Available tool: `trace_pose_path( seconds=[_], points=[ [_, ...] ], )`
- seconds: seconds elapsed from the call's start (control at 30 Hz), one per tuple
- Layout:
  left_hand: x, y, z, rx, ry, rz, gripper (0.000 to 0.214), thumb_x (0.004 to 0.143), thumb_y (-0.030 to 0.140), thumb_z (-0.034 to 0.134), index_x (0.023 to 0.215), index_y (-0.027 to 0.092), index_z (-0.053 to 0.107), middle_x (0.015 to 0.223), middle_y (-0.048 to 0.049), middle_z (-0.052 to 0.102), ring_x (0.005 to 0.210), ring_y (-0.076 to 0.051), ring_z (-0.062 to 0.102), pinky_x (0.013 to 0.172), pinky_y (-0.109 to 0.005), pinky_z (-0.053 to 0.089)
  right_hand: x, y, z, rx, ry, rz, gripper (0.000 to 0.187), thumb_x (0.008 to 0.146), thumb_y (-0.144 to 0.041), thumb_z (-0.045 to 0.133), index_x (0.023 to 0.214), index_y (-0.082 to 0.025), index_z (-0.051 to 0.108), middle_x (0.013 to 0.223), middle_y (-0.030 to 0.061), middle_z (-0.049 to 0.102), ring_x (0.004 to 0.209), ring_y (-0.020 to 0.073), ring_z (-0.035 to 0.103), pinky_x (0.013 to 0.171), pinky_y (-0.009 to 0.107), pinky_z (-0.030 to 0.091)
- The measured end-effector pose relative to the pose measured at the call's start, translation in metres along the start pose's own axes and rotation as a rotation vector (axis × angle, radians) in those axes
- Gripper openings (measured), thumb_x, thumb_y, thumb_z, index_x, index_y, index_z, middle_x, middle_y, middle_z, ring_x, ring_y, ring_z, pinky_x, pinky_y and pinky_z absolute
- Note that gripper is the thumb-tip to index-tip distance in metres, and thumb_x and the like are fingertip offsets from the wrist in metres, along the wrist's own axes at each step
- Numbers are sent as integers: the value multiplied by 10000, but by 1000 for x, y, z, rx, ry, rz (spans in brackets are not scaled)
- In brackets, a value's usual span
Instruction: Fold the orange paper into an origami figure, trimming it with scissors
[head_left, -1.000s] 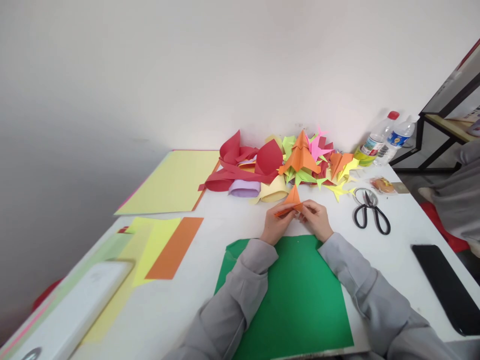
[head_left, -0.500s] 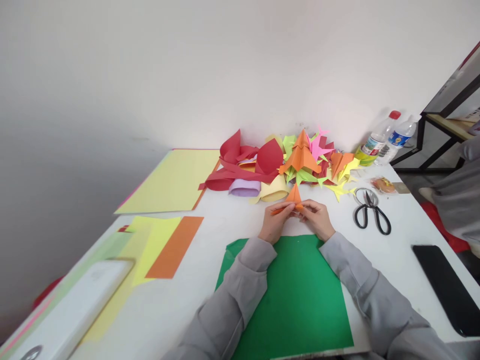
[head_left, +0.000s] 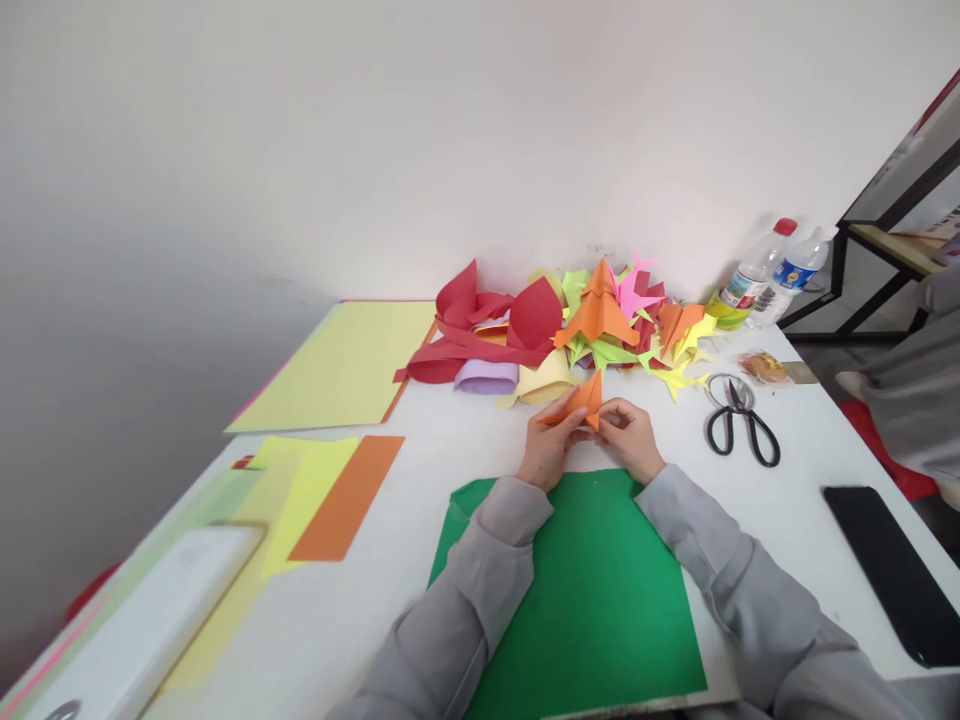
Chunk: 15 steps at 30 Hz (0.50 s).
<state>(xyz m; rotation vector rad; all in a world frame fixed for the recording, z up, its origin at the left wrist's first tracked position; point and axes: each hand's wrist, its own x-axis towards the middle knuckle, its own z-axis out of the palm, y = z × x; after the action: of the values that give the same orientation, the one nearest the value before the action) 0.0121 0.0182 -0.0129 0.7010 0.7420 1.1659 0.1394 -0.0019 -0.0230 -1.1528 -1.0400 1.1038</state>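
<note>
A small folded orange paper [head_left: 589,398] with a pointed top is held up between my two hands, just beyond the green sheet [head_left: 585,580]. My left hand [head_left: 548,443] grips its left side, thumb on the front face. Fingertips of my right hand [head_left: 632,438] pinch its lower right corner. Part of the paper is hidden behind the fingers. Behind it lies a heap of folded paper pieces, with an orange folded figure [head_left: 600,312] on top and curled red paper [head_left: 536,320] at its left.
Black-handled scissors [head_left: 739,420] and a phone [head_left: 892,570] lie at the right. Two plastic bottles [head_left: 795,275] stand by the wall. At the left are an orange strip [head_left: 349,500], yellow sheets [head_left: 330,370] and a white device [head_left: 157,620]. A person in grey [head_left: 911,380] is at the far right.
The orange paper has turned: its tip now leans to the right and a lower corner sticks out between my hands. My right fingers have shifted slightly on it.
</note>
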Motion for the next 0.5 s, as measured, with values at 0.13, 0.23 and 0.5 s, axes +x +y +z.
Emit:
trace_pose_path(
  seconds=[0.13, 0.23, 0.5],
  points=[
    [-2, 1, 3, -25, -50, -11, 455, 626, 200, 770, 1061, 155, 646, 619, 15, 641, 530, -100, 597, 527, -232, 522, -2, -2, 3, 37, 4, -8, 200, 643, -291, 688, 726, -197, 532, 471, -74, 540, 405, 96, 505, 436, 224, 418],
    [-2, 1, 3, -30, -90, -33, 231, 636, 228, 766, 807, 103, 674, 660, -26, 657, 554, -110, 606, 515, -222, 508, -2, -3, 6, 87, 20, -24, 250, 634, -266, 703, 768, -206, 501, 522, -80, 554, 398, 88, 512, 423, 219, 425],
    [4, 2, -4, -136, -59, -121, 194, 637, 198, 765, 772, 93, 675, 662, -26, 660, 536, -71, 573, 504, -167, 481, -1, -5, 6, 270, -42, 38, 307, 631, -295, 745, 849, -194, 553, 672, -20, 654, 498, 122, 607, 470, 247, 496]
  ],
)
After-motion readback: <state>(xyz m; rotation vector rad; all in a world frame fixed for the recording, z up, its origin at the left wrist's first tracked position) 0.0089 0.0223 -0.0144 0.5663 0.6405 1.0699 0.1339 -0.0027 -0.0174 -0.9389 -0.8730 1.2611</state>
